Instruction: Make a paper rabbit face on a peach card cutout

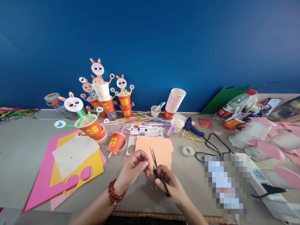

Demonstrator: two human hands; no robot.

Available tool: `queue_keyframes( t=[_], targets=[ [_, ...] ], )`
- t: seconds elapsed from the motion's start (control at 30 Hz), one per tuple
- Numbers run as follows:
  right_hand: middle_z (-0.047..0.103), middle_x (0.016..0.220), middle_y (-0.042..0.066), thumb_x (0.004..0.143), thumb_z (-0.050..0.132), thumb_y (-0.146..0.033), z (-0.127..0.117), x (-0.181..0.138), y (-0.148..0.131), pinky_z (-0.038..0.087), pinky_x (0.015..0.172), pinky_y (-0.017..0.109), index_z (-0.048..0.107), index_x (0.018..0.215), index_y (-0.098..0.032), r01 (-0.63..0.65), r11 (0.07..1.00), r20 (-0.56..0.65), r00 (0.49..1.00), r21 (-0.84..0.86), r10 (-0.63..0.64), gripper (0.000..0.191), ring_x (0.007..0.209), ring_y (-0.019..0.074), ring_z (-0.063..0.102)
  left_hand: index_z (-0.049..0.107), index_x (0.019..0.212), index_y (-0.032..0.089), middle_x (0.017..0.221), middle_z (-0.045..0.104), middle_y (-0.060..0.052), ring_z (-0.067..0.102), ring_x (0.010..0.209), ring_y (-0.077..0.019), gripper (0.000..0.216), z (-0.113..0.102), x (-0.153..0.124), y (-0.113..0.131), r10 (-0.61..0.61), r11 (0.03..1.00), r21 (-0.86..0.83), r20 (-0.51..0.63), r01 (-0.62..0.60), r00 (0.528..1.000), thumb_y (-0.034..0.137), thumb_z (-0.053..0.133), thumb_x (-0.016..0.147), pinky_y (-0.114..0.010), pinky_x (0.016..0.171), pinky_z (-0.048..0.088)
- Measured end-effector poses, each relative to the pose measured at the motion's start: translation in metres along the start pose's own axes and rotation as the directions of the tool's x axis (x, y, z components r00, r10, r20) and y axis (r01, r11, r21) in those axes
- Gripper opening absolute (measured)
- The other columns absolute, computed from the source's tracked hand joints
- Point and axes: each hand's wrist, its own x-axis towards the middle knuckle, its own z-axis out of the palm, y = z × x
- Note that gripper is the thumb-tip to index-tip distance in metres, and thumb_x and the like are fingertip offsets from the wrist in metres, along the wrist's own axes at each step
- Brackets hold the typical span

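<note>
My right hand [170, 182] is closed around the dark handles of a pair of scissors [154, 157]. The slim blades point up and away from me, slightly parted at the tips. Close by on the left, my left hand [133, 170], with a red bead bracelet at the wrist, pinches what looks like a small piece of orange paper [149, 161]; most of it is hidden by the fingers. Beneath both hands lies a peach-orange paper sheet [150, 143] with a notched right edge.
Rabbit-faced paper cups [91, 128] stand at the left, beside pink and yellow sheets [99, 162]. Behind the peach sheet are markers [147, 128] and coloured sticks. Stacked cups [174, 103], a blue glue gun [192, 127], tape [187, 151] and a power strip [257, 175] occupy the right.
</note>
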Motion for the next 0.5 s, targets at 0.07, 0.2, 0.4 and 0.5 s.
queue_keyframes(
  t=[0.07,0.2,0.4,0.5],
  targets=[
    [0.047,0.067,-0.003,0.074,0.068,-0.063,-0.0006,-0.0021,-0.0003,0.036,0.054,0.022,0.050,0.074,-0.020,-0.007,1.000,0.038,0.999,-0.007,0.008,0.047,0.057,0.0113,0.045,0.053,0.080,0.017,0.062,0.058,0.002,0.055,0.054,-0.0095,0.017,0.0002,0.0006,-0.0016,0.003,1.000,0.024,-0.021,-0.003,1.000,0.031,0.060,0.086,-0.022,0.056,0.043],
    [0.046,0.062,-0.004,0.074,0.067,-0.065,0.0001,-0.0023,-0.0002,0.037,0.052,0.021,0.050,0.075,-0.019,-0.021,1.000,0.081,0.996,0.011,0.020,0.049,0.055,0.0105,0.044,0.052,0.080,0.017,0.060,0.058,0.002,0.054,0.054,-0.0093,0.017,0.0012,0.0021,-0.0057,0.000,1.000,0.023,-0.040,0.001,0.999,0.031,0.060,0.086,-0.019,0.052,0.039],
    [0.046,0.065,-0.004,0.074,0.068,-0.063,0.0023,-0.0009,0.0059,0.038,0.052,0.020,0.049,0.076,-0.018,-0.021,0.998,0.077,0.997,0.051,0.017,0.049,0.054,0.0088,0.045,0.052,0.080,0.016,0.060,0.058,0.003,0.053,0.053,-0.0081,0.015,0.0022,0.0027,-0.0074,-0.028,0.999,-0.026,-0.042,0.027,0.999,0.028,0.061,0.085,-0.018,0.050,0.035],
    [0.046,0.065,-0.004,0.074,0.069,-0.062,0.0036,-0.0005,0.0088,0.039,0.051,0.020,0.050,0.077,-0.018,-0.021,0.998,0.082,0.997,0.065,0.016,0.048,0.053,0.0084,0.045,0.052,0.080,0.016,0.060,0.059,0.002,0.052,0.053,-0.0084,0.015,0.0033,0.0031,-0.0065,-0.040,0.998,-0.046,-0.038,0.038,0.998,0.027,0.061,0.084,-0.018,0.049,0.035]
  ],
)
